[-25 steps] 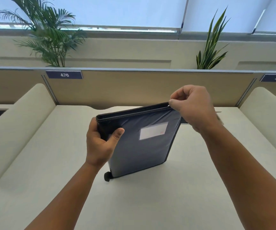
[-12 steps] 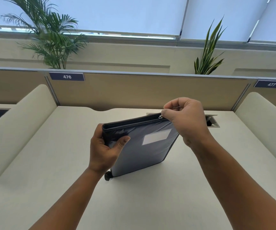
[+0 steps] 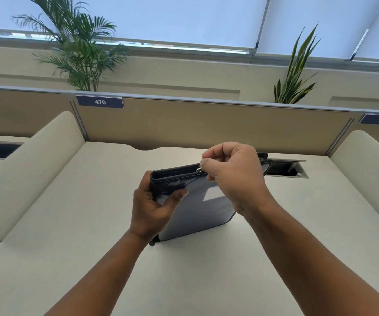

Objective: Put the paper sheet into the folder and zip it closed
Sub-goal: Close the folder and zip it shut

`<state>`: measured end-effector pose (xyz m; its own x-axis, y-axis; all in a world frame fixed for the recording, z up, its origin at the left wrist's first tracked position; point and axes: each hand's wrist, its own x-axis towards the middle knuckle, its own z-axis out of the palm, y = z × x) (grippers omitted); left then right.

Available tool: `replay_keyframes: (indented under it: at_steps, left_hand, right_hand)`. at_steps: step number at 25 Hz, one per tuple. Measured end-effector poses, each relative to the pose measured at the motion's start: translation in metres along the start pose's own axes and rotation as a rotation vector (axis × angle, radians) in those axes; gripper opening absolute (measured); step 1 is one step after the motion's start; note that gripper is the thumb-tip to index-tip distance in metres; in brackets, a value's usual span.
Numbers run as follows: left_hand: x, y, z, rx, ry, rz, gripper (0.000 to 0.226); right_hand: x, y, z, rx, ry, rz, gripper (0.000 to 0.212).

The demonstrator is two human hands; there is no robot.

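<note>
Two hands worked: left hand (image 3: 152,209) gripped upright dark-blue zip folder (image 3: 195,213); right hand (image 3: 232,176) pinched metal zip pull (image 3: 199,169), w/ snag or tip-over risk.

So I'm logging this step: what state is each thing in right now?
folder: upright on the desk, tilted
zipper pull: partway along the top edge
left hand: grip on the folder's left corner
right hand: pinching the zipper pull
desk hatch: open
paper sheet: not visible
</note>
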<state>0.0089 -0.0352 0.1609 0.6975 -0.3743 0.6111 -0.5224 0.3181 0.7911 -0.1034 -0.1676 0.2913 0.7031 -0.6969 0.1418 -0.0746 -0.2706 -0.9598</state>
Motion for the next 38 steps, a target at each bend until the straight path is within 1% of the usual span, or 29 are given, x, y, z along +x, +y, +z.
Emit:
replay_keyframes:
  at_steps: [4, 7, 10, 17, 22, 25, 28, 30, 34, 38]
  left_hand:
    - [-0.001, -0.001, -0.001, -0.005, -0.018, 0.003, 0.042]
    - [-0.002, 0.002, 0.000, 0.041, -0.021, 0.018, 0.035]
    - [-0.003, 0.000, 0.002, 0.081, -0.020, -0.024, 0.030]
    - [-0.002, -0.007, 0.000, 0.126, -0.026, -0.015, 0.030]
    - [0.000, -0.008, 0.000, 0.104, -0.044, -0.009, 0.029]
    - [0.000, -0.011, -0.002, 0.109, -0.052, -0.045, 0.029]
    - [0.003, -0.009, -0.002, 0.083, -0.049, -0.074, 0.029]
    - [0.006, -0.005, -0.001, 0.030, -0.041, -0.083, 0.034]
    - [0.013, -0.002, 0.001, -0.071, -0.040, -0.115, 0.044]
    - [0.019, -0.001, 0.001, -0.075, -0.027, -0.127, 0.038]
  right_hand:
    - [-0.007, -0.007, 0.016, 0.039, -0.060, 0.013, 0.015]
    - [-0.016, -0.011, 0.033, 0.094, -0.136, 0.038, 0.015]
    - [-0.022, -0.014, 0.047, 0.129, -0.198, 0.065, 0.015]
    - [-0.021, -0.015, 0.052, 0.180, -0.208, 0.089, 0.015]
    - [-0.019, -0.012, 0.050, 0.206, -0.211, 0.102, 0.014]
    - [-0.018, -0.008, 0.052, 0.173, -0.204, 0.072, 0.013]
    - [-0.017, 0.001, 0.049, 0.211, -0.231, 0.012, 0.009]
    - [-0.016, 0.015, 0.044, 0.232, -0.194, -0.083, 0.009]
    - [-0.004, 0.052, 0.024, 0.172, 0.034, -0.338, 0.013]
    - [0.016, 0.078, -0.006, 0.119, 0.175, -0.478, 0.019]
